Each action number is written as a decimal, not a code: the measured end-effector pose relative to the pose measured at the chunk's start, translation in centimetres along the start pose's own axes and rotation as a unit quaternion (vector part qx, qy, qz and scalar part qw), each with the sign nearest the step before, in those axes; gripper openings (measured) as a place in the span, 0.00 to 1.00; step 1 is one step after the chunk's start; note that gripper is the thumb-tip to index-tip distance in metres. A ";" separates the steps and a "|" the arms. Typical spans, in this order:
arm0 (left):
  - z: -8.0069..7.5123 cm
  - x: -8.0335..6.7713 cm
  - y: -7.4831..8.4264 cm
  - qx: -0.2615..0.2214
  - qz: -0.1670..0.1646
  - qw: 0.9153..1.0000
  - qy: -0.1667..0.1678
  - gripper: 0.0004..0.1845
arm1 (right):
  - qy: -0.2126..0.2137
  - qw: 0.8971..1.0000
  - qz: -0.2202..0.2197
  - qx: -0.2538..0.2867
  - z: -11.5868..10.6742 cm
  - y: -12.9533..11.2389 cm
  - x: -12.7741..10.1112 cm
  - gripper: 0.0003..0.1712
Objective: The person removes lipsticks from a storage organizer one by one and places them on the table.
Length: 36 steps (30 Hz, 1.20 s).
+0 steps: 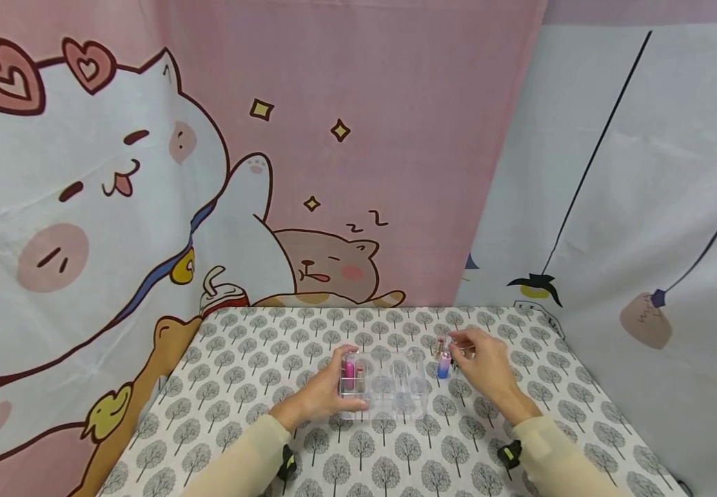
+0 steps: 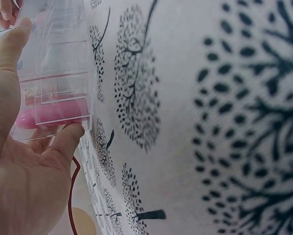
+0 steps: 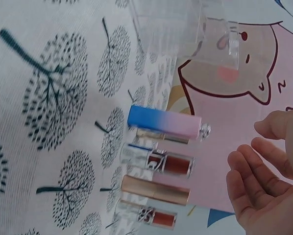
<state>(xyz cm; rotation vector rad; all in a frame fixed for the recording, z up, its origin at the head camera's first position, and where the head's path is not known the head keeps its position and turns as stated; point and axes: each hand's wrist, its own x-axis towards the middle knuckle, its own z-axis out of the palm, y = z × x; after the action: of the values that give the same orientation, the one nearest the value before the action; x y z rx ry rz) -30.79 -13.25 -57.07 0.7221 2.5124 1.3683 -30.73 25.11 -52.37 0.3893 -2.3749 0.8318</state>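
My left hand (image 1: 321,395) grips the left end of a clear plastic organizer box (image 1: 395,407), thumb on the near side and fingers on the far side. Inside its left compartments stand a bright pink tube (image 1: 349,373) and a smaller lip gloss (image 1: 360,378). My right hand (image 3: 271,178) hovers by a group of upright lip products, fingers loosely bent with nothing between them. Closest to the box is a blue-to-pink lipstick (image 3: 163,121) with a jewelled top. Beside it stand a red-brown lip gloss (image 3: 172,164), a rose-gold tube (image 3: 155,190) and another gloss (image 3: 158,218).
A cloth (image 1: 308,449) printed with trees covers the table. Behind it hangs a pink curtain (image 1: 395,172) with cartoon animals, and a pale curtain (image 1: 582,207) is on the right. The box's right-hand compartments reach close to the lip products.
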 end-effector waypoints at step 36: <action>0.0 0.3 -0.1 -0.017 0.002 1.000 -0.004 0.66 | -0.075 0.996 -0.046 0.029 3.8 -5.0 -0.7 0.14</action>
<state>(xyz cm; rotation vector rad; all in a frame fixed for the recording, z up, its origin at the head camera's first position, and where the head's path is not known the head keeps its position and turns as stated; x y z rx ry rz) -31.07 -13.18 -57.18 0.7241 2.4772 1.4039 -29.62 18.94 -52.83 0.5996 -2.4521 0.8574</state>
